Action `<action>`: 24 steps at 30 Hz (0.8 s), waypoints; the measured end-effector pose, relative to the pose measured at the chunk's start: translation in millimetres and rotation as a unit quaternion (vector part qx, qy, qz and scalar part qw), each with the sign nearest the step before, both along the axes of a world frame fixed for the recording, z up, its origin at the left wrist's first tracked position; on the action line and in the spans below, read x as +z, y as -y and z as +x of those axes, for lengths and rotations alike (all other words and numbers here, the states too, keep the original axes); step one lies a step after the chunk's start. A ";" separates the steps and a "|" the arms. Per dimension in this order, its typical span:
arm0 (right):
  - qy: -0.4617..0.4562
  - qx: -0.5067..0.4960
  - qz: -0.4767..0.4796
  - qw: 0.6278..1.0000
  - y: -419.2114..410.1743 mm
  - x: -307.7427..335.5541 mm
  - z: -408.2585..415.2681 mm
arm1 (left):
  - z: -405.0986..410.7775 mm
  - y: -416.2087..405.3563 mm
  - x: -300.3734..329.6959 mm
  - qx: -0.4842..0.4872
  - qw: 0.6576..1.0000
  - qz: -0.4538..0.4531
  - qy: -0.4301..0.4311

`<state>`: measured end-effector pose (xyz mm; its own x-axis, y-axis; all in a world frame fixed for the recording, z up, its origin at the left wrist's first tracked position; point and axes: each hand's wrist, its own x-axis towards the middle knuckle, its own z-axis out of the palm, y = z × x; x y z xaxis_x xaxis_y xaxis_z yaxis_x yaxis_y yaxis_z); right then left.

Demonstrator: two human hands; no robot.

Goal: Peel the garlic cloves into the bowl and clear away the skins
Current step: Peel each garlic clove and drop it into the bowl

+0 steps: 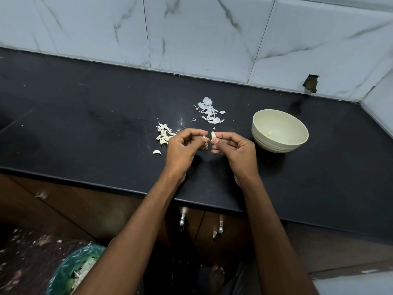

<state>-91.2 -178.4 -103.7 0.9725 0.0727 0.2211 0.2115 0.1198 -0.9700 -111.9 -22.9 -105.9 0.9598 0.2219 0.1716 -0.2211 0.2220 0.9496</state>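
Right-hand fingers (219,137) around garlic clove (213,135)

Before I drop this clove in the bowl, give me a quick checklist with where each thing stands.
1. Clove held firmly: ok, pinched by the right hand.
2. Clove fully peeled: cannot tell, too small to judge.
3. Left hand free of skin: cannot tell, its fingers are curled.
4. Bowl upright and near the right hand: ok.
5. Path to the bowl unobstructed: ok.
6. Skins cleared away: not ok, piled on the counter.
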 end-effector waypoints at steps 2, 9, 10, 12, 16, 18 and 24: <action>-0.005 0.004 0.009 1.000 0.8 0.2 -0.5 | 0.3 -0.1 -0.5 -0.008 1.000 -0.008 -0.006; -0.007 0.036 0.006 0.999 1.6 1.7 -2.6 | -0.3 -0.4 1.4 -0.046 0.999 -0.026 -0.004; -0.008 0.036 0.008 0.999 1.7 2.0 -2.9 | -0.6 -0.3 1.4 -0.045 0.999 -0.025 -0.003; -0.006 0.033 0.011 0.999 1.4 1.9 -3.4 | -1.0 0.1 0.8 -0.040 0.999 -0.025 -0.002; 0.018 0.011 -0.011 1.000 0.0 -0.1 -2.9 | -0.9 1.1 -0.1 -0.021 1.000 -0.018 0.002; 0.036 0.007 -0.033 0.999 0.1 -0.8 -2.4 | -1.4 2.2 0.6 -0.015 1.000 -0.008 0.005; 0.086 -0.028 -0.096 0.991 -1.4 -3.3 -1.2 | -1.9 1.4 0.8 -0.012 1.000 -0.011 0.003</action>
